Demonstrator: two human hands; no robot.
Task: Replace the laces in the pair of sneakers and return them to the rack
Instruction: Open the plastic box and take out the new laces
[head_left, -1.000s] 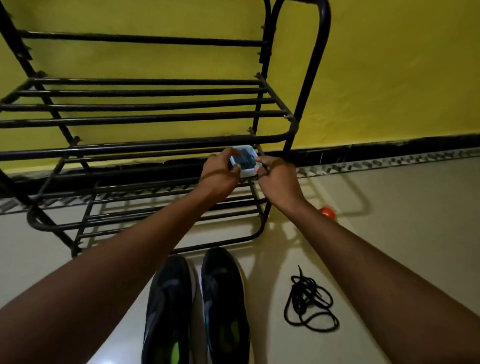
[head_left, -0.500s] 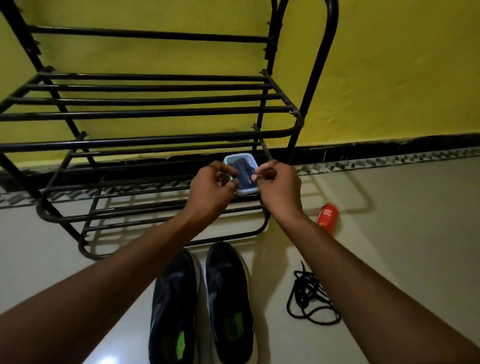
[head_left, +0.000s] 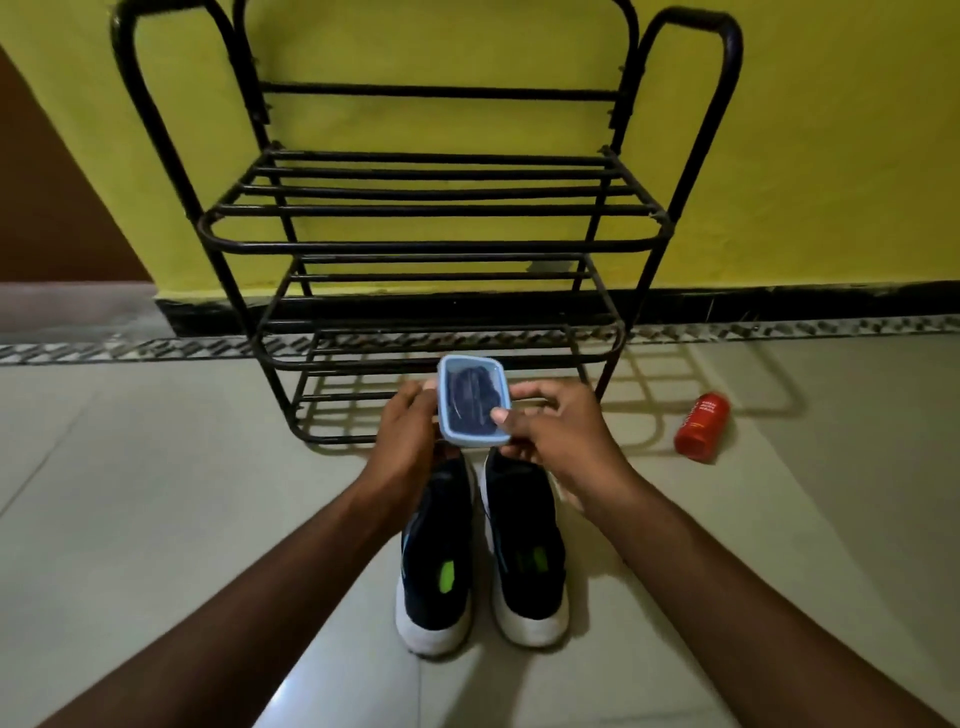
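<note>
Above the sneaker toes, at twelve o'clock from the pair, we hold a small blue-rimmed box (head_left: 470, 360) in both grips. The left grip (head_left: 408, 431) clasps its nine o'clock edge; the right grip (head_left: 556, 431) pinches its three o'clock edge, thumb on the lid. The dark coils (head_left: 474, 397) inside may be laces. The sneakers (head_left: 527, 545) stand side by side on the floor (head_left: 208, 493), with the rack (head_left: 426, 244) at twelve and a red bottle (head_left: 701, 427) lying at three.

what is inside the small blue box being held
Through its clear lid the blue box shows a dark coiled bundle, possibly laces; the right hand thumb covers one corner.
</note>
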